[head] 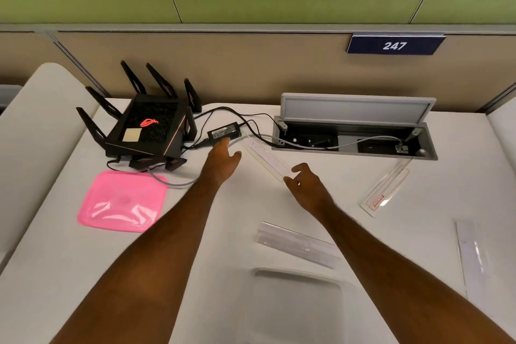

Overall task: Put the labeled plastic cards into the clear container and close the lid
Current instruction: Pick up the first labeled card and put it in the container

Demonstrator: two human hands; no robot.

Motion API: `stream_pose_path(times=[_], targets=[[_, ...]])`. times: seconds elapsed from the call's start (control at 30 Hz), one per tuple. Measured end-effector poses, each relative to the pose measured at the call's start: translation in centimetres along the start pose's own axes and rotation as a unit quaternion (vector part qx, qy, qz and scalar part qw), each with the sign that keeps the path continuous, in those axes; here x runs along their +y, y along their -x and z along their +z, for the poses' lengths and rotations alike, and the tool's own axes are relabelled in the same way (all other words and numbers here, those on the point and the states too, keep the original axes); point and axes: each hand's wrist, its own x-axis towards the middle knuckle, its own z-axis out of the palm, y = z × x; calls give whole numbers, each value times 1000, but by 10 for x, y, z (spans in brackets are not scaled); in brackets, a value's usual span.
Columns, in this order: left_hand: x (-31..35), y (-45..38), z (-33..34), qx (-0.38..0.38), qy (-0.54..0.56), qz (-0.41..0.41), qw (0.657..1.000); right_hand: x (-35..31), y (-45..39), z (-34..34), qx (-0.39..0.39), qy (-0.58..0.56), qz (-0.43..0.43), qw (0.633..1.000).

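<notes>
The right hand [305, 186] pinches the near end of a long white labeled card [268, 158] that lies on the bench [418, 232]. The left hand [223, 158] is released, fingers spread beside the far end. The clear container [296, 301] stands open at the near edge, its pink lid [122, 201] to the left. The far end of the card lies close to the cables [251, 126] and the power adapter [224, 131], so a careless lift may catch them. Two more cards, one [385, 190] at right and one [298, 244] nearer, wait with free room around them.
</notes>
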Motion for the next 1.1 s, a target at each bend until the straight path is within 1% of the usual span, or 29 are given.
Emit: stream_pose_path(times=[0.17,0.33,0.5,0.73,1.1], targets=[[3,-27,8,-14,12,-12,1000,4,-20,11,-13,0,26,1000],[6,-48,17,-21,29,-21,999,7,-34,21,-32,-42,73,996],[10,-59,21,-10,35,-2,999,9,-42,28,-35,-59,64,996],[11,-63,26,2,0,38,999,14,-42,30,-17,-91,40,995],[3,-53,21,2,17,33,999,16,-25,25,2,-102,34,994]])
